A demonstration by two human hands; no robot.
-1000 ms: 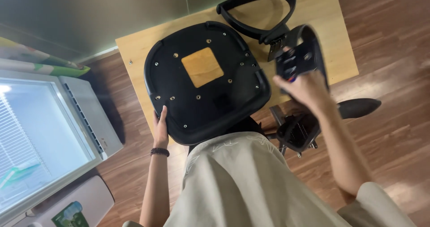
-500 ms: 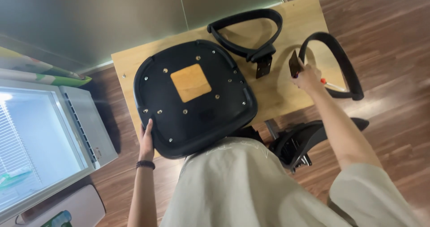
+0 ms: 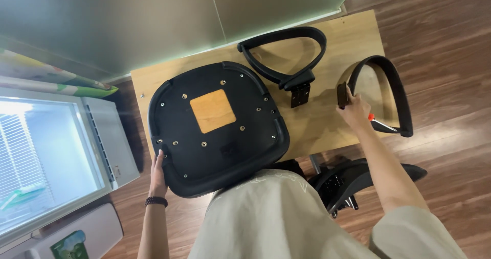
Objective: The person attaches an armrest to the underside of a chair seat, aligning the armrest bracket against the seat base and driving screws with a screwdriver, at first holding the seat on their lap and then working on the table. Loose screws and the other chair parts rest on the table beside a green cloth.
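A black chair seat lies upside down on a wooden table, with a square wooden patch and several screw holes showing. My left hand rests flat against the seat's near left rim. My right hand grips the bracket end of a black curved armrest lying at the table's right end. A second black armrest with a metal bracket lies at the table's far side, between the seat and my right hand.
A small red-handled tool lies inside the right armrest loop. A black chair base sits on the wooden floor under the table's near edge. A white chest freezer stands at the left. A green-grey wall runs behind the table.
My right hand has carried the armrest from above the seat's right edge over to the table's right end and set it down. My left hand stays on the seat's rim.
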